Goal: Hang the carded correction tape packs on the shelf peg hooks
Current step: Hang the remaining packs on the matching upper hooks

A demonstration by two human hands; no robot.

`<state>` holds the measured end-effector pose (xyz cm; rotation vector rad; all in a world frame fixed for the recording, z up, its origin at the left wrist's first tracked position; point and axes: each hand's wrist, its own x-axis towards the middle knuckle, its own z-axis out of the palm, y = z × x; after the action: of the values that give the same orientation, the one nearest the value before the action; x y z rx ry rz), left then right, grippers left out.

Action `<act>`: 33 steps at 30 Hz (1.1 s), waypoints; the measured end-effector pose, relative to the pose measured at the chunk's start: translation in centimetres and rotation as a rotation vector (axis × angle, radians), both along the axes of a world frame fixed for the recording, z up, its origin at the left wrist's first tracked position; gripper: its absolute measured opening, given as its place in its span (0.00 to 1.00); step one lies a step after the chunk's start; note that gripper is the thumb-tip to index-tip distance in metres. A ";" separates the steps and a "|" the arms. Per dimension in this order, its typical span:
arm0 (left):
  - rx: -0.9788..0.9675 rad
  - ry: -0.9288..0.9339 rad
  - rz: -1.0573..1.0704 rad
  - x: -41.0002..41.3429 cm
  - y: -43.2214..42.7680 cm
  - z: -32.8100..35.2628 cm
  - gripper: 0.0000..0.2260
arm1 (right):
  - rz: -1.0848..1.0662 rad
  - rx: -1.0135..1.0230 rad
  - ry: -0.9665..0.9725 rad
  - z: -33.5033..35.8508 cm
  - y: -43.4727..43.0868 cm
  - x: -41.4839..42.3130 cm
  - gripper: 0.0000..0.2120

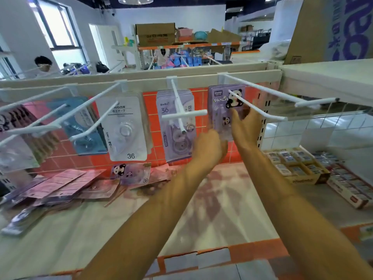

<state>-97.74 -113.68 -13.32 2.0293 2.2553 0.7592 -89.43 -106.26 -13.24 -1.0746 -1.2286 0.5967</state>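
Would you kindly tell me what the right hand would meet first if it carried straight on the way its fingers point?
The purple panda pack hanging on the peg hook: the right hand points up and forward at its lower half and looks nearly on it, though depth is unclear.

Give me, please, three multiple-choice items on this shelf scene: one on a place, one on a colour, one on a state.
1. Where do the loose packs lie?
A in a basket
B on the shelf board under the hooks
C on the floor

2. What colour is the grid panel behind the hung packs?
A green
B black
C orange-red

3. How is the panda pack placed?
A hanging on a peg hook
B flat on the board
C standing in a cup

Key:
B, they lie spread on the board at the left.
C, orange-red shows between the packs.
A, the hook runs out from its top, while the left hand and right hand hold it lower down.
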 end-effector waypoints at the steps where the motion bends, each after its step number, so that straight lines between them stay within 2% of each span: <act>1: -0.020 -0.004 -0.026 -0.2 -0.5 -1.0 0.13 | -0.032 -0.028 -0.021 -1.4 0.0 -0.2 0.19; 4: -0.128 0.010 -0.086 -1.8 -1.6 -4.7 0.15 | -0.085 -0.172 -0.018 -5.6 -1.1 -1.2 0.16; 7: -0.209 0.063 -0.072 -4.3 -2.7 -8.2 0.16 | -0.076 -0.228 -0.113 -10.0 -2.4 -2.4 0.13; 9: -0.257 0.116 -0.057 -6.1 -3.3 -10.1 0.16 | -0.020 -0.265 -0.203 -12.7 -3.3 -3.4 0.11; 12: -0.287 0.174 0.021 -9.1 -4.0 -12.1 0.14 | 0.104 -0.305 -0.428 -15.0 -4.7 -5.9 0.15; 15: -0.352 0.209 0.060 -11.6 -4.4 -13.6 0.15 | 0.241 -0.308 -0.564 -17.6 -4.2 -9.0 0.09; 17: -0.393 0.187 0.073 -12.8 -4.7 -14.6 0.18 | 0.348 -0.299 -0.647 -19.3 -3.6 -10.6 0.15; 20: -0.310 0.122 0.017 -14.1 -5.5 -16.0 0.25 | 0.323 -0.220 -1.015 -19.5 -2.8 -11.7 0.27; 22: -0.235 0.089 -0.014 -14.5 -5.7 -16.9 0.26 | 0.326 -0.243 -1.163 -19.2 -1.9 -11.7 0.31; 25: -0.182 0.078 -0.018 -14.6 -5.9 -17.5 0.24 | 0.323 -0.325 -1.229 -19.6 -0.7 -11.7 0.27; 28: -0.168 0.051 0.000 -14.4 -6.2 -17.3 0.24 | 0.194 -0.193 -1.194 -19.9 -1.6 -11.1 0.20; 33: -0.134 0.057 -0.006 -14.2 -7.1 -17.6 0.25 | 0.116 -0.122 -1.363 -19.7 -3.6 -9.7 0.20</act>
<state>-111.95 -120.75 -30.94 2.0205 2.2617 0.5407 -99.17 -109.90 -32.90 -1.5719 -2.4387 -0.0857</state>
